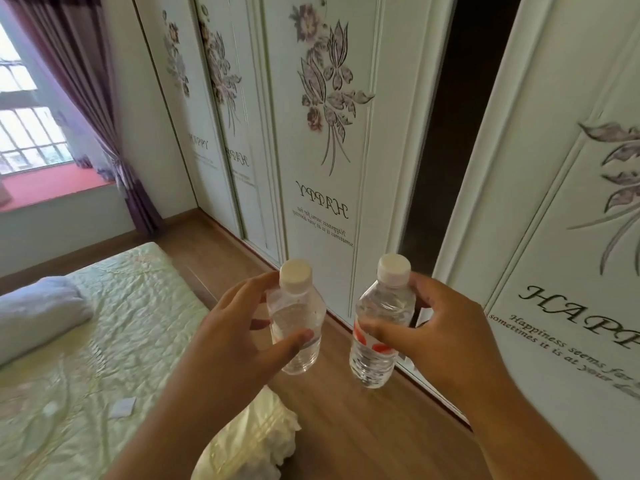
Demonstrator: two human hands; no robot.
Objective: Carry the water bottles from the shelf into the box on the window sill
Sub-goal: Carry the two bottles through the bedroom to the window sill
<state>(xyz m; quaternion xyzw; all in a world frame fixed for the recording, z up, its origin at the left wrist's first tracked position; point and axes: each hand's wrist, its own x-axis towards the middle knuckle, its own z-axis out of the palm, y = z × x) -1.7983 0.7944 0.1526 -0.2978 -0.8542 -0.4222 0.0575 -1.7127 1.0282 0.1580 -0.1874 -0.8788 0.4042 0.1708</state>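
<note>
Bottles lower centre over wood floor: left hand gripping left bottle, right hand gripping right bottle. Bed lower left, window sill far left, wardrobe doors behind.

Bed, floor and window sill

A bed fills the lower left, spread with a crumpled pale green quilted cover; a grey-white pillow lies at its left edge and a small white square of paper sits flat on the cover nearer the camera. Beside the bed runs a wooden floor, reaching the wardrobe doors. At far left a red window sill lies under the window.
</note>
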